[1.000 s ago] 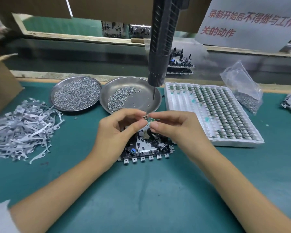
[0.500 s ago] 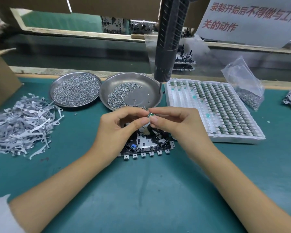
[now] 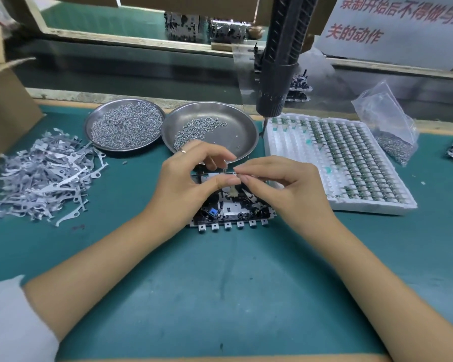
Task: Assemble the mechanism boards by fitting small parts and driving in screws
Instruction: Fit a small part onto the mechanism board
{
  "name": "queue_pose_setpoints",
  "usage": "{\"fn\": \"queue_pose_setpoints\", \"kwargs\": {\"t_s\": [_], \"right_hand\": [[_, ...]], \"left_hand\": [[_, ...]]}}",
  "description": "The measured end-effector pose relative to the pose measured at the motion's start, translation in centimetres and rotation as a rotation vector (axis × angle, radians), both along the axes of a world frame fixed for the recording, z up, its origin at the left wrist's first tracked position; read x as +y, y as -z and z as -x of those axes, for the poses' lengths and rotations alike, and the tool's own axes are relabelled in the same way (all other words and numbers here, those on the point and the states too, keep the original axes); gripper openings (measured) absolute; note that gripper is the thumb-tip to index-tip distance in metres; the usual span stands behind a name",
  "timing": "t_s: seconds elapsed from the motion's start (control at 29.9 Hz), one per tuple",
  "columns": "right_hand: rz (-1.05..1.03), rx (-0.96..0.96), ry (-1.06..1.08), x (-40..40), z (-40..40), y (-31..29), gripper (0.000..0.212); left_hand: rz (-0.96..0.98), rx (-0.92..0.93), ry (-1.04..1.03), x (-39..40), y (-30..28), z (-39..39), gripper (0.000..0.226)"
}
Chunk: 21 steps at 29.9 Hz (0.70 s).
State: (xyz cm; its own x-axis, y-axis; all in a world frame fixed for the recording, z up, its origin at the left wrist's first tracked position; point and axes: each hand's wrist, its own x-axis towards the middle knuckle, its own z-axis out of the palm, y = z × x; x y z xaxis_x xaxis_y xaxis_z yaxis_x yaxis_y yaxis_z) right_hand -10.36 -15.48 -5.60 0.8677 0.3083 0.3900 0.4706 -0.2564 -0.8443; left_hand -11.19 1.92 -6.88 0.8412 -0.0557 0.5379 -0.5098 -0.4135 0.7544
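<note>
The board (image 3: 232,210) lies flat on the green counter (image 3: 220,296), straight ahead between the two wrists — a dark frame packed with grey metal pieces, a small blue part near its left end and a row of square metal tabs along its near edge. Both hands meet just above it: the left hand (image 3: 191,178) and right hand (image 3: 285,186) each have thumb and forefinger closed in a pinch on a tiny part (image 3: 232,173) (too small to make out).

Behind the hands sit two round metal dishes, the left dish (image 3: 124,125) heaped with screws, the right dish (image 3: 211,129) holding a thinner scatter. A black driver (image 3: 280,66) hangs down over the right dish's far rim. To the right lies a white tray (image 3: 332,163) of small green parts in rows, and beyond it a clear bag (image 3: 387,126) — more screws inside. At far left a loose pile of grey metal levers (image 3: 39,178) spreads beside a cardboard box (image 3: 5,108). A white sign (image 3: 398,30) with red characters stands at the back.
</note>
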Motion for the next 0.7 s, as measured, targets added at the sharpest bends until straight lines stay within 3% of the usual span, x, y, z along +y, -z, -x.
{"fn": "queue_pose_setpoints", "kwargs": {"t_s": [0.17, 0.33, 0.7], "right_hand": [[0.154, -0.111, 0.003, -0.8, 0.0, 0.4, 0.017], [0.307, -0.180, -0.152, -1.0, 0.1, 1.0, 0.013], [0.409, -0.370, -0.164, -0.6, 0.3, 1.6, 0.007]], "left_hand": [[-0.083, 0.068, 0.098, 0.9, -0.7, 0.4, 0.033], [0.109, 0.127, -0.009, 1.4, 0.0, 1.2, 0.008], [0.115, 0.139, -0.062, 1.1, 0.4, 1.7, 0.018]]}}
